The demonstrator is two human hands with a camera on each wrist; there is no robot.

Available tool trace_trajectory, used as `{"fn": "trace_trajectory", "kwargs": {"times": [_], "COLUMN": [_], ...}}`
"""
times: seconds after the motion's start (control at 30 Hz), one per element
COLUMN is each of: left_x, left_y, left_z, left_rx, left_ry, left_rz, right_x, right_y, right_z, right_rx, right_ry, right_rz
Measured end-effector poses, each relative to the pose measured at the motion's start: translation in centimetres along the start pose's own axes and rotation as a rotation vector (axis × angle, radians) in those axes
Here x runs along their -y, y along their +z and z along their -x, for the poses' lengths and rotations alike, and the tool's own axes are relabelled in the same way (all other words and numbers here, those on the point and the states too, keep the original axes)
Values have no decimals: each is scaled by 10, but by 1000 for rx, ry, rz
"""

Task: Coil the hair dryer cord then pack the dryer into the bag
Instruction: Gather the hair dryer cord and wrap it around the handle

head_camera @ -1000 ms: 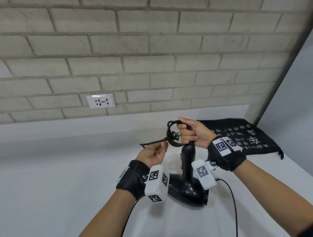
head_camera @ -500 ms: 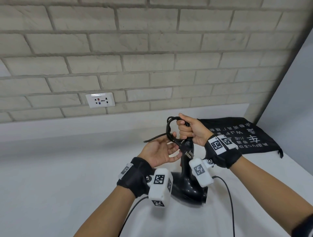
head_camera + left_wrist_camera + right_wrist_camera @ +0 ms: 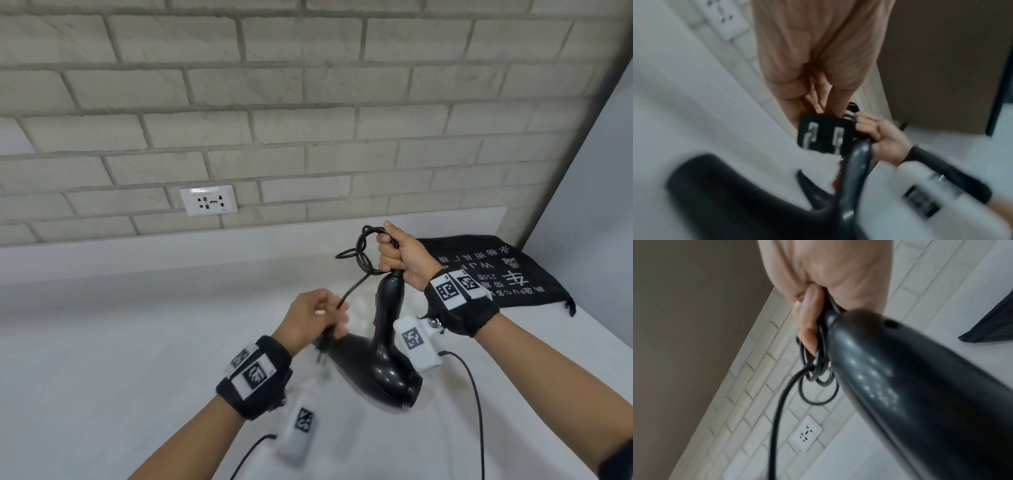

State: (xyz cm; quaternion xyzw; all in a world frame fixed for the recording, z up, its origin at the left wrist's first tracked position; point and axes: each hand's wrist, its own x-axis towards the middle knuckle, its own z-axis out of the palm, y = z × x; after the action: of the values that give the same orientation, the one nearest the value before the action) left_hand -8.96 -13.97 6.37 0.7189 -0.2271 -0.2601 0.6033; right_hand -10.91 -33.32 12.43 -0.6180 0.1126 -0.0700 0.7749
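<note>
Pale brick wall (image 3: 308, 113) rises behind a white counter (image 3: 120, 342), with a white wall socket (image 3: 209, 205) set low in the brickwork. On the counter a black hair dryer (image 3: 376, 366) stands with its body down and its handle pointing up. At the top of that handle the right hand (image 3: 402, 255) is closed around several loops of the black cord (image 3: 359, 250), pinning them against the handle's end; the right wrist view shows the curled fingers (image 3: 809, 324) wrapped over the bundled strands, with a couple of loops hanging loose below. From the bundle one strand runs down and to the left into the left hand (image 3: 313, 317), which is blurred but has its fingers closed around the cord near its end. The left wrist view shows the black plug (image 3: 825, 134) with two metal prongs just below those fingers. Behind the right wrist, toward the corner, a black drawstring bag (image 3: 507, 270) with white lettering lies flat on the counter, apart from the dryer.
</note>
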Motion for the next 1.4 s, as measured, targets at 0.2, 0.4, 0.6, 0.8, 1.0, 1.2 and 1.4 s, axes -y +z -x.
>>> {"fn": "trace_trajectory", "kwargs": {"times": [0.2,0.4,0.6,0.8,1.0,1.2,1.4], "left_x": [59,34,-49,-64,-61,-64,-65], "left_y": [-50,-66,-18,41,35,20,19], "left_z": [17,-3,-26,-45,-49,-46,-46], "left_rx": [-8,141,-312,-291,-194,39,52], "left_ry": [-200,-222,220,231,124,23,11], "left_rz": [-773,-839,-293,-1,353,573,627], "right_x": [2,3,4,3,3,5,6], "right_y": [-10,5,12,19,19,23,27], "right_z": [-3,-2,2,10,11,10,12], "right_rx": [-43,56,71,108,132,183,196], "right_ry": [-6,-5,-10,-42,-15,18,-1], "right_rz": [-5,111,140,150,131,139,217]}}
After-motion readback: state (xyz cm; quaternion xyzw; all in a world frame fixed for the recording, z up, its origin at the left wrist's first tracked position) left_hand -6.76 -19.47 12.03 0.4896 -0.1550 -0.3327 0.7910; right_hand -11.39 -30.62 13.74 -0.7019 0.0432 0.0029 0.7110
